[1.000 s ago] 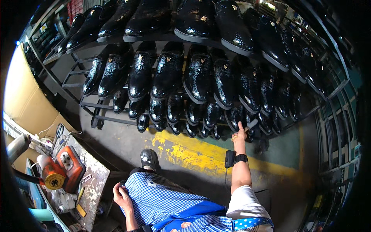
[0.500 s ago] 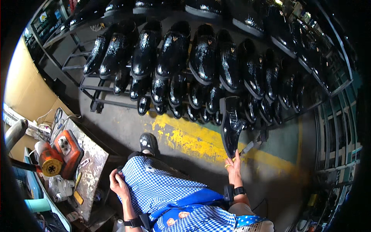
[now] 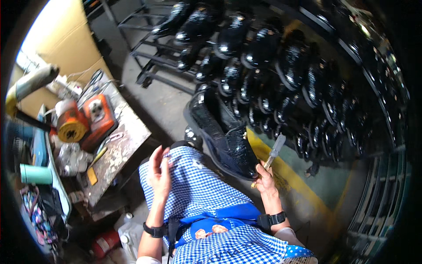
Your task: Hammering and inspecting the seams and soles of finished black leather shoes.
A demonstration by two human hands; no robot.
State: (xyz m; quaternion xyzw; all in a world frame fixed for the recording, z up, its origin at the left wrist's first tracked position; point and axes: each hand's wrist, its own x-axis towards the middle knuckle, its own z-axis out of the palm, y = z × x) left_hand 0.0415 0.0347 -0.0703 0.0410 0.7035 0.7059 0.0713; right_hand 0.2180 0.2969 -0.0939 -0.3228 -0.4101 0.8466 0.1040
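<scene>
A glossy black loafer (image 3: 237, 149) hangs in front of me over my apron, its opening turned up and its toe toward me. My right hand (image 3: 265, 179) grips it by the toe. The same hand also holds a slim tool (image 3: 274, 152) with a flat, pale grey tip that points away beside the shoe; what kind of tool it is I cannot make out. To the left, my left hand (image 3: 159, 176) is raised over the blue checked apron (image 3: 189, 176), fingers apart and holding nothing, away from the loafer.
Ahead and to the right, a dark metal rack (image 3: 162, 57) carries several rows of black shoes (image 3: 263, 46). At my left stands a worn workbench (image 3: 127, 127) with an orange device (image 3: 99, 114), cords and a yellow-handled tool (image 3: 92, 176). A turquoise cup (image 3: 35, 174) is beside it.
My right hand has brought the loafer from the rack side leftward and nearer, tipping its opening into view. My left hand has risen and its fingers have spread. The view has swung left.
</scene>
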